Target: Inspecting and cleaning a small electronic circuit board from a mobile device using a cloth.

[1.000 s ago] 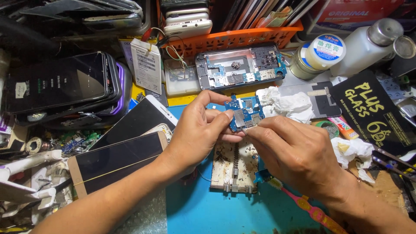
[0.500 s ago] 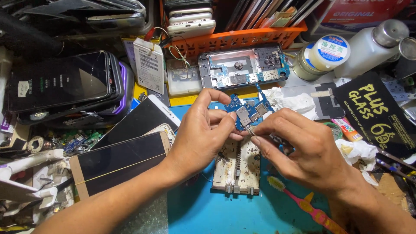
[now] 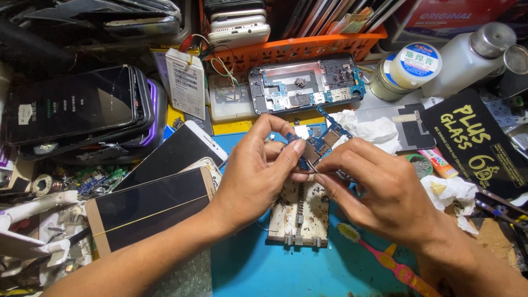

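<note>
- Blue circuit board (image 3: 322, 142): held in the air just above the board-holding jig (image 3: 298, 212), which lies on the blue mat (image 3: 258, 264) of the worktop.
- Left hand (image 3: 258, 173): thumb and fingers pinching the board's left edge.
- Right hand (image 3: 379, 190): fingertips pressed together on a thin metal tool (image 3: 311, 166), its tip touching the board.
- Opened phone chassis (image 3: 305, 82): beyond the jig, before an orange basket (image 3: 308, 47).
- Pink toothbrush (image 3: 385, 261): right of the jig.

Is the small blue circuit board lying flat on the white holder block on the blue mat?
No, the small blue circuit board is lifted above the white holder block, pinched between the left hand and right hand.
</note>
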